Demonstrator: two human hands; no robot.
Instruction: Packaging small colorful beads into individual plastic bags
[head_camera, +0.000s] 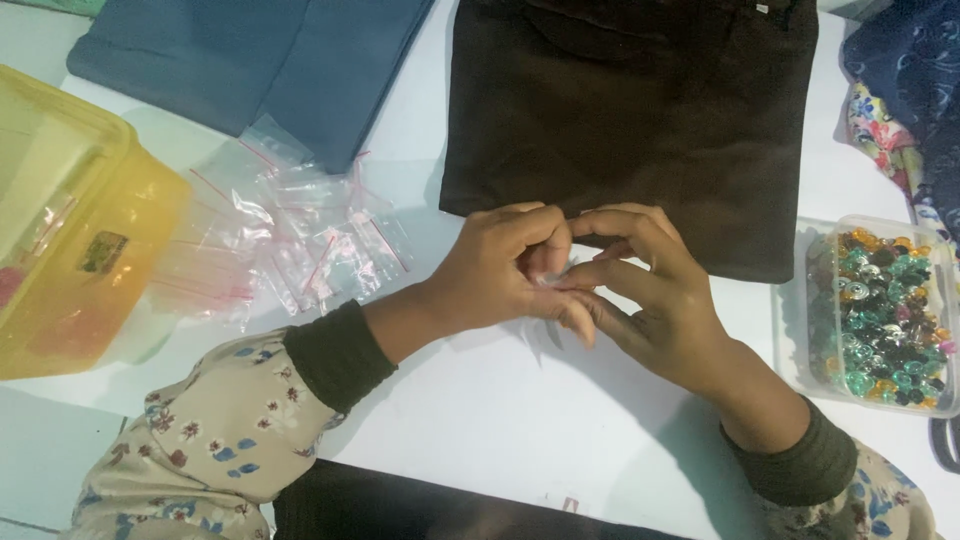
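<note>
Between my two sets of fingertips I held a small clear plastic zip bag (566, 281), barely visible, just in front of the near edge of the folded dark brown cloth (630, 120). My left hand (500, 275) was curled, thumb and forefinger pressed together on the bag's edge. My right hand (650, 300) met it from the other side, its fingers bent and pinching the same little bag, so the fingertips of both hands touched. I judged that grip as one meant to work the bag's mouth, since both hands had it at one spot; whether it was open or sealed I could not tell.

Both hands hovered over the white tabletop (480, 400), wrists low, with the floral beige sleeves over dark green cuffs (335, 352) drawn back from the fingers.

To my right, near the hand, stood a clear rectangular plastic tub of green, amber and dark glittering beads (885, 315), open at the top, probably kept close for easy reach. To my left lay a loose heap of more small clear bags with red zip strips (300, 240), spread beside a translucent yellow plastic lidded box (70, 230). Further back lay a folded blue cloth (250, 60), and at the far right a dark blue patterned fabric with a floral piece (900, 90). Another dark cloth (400, 505) lay at the near edge.
</note>
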